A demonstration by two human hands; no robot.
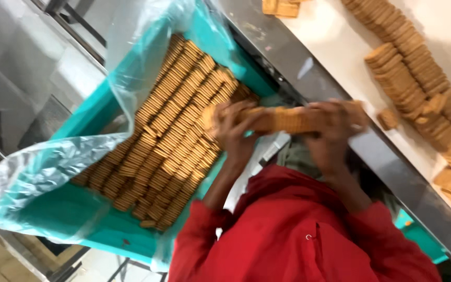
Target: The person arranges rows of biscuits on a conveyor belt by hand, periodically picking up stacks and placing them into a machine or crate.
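We've got a row of biscuits squeezed end to end between left hand and right hand, fingers clamped on it, above the teal crate corner. Ease off the squeeze and we reckon the row buckles and scatters.

From my remote seat, I take the steel edge rail as my landmark; it runs slanted from the top centre down to the lower right. Beyond it, to the upper right, lies a pale, brightly lit belt surface. On the rail's other side, at the far left, I see grey metal panels and dark frame bars catching soft reflections. Lower left of the rail, pale floor shows between thin dark legs.
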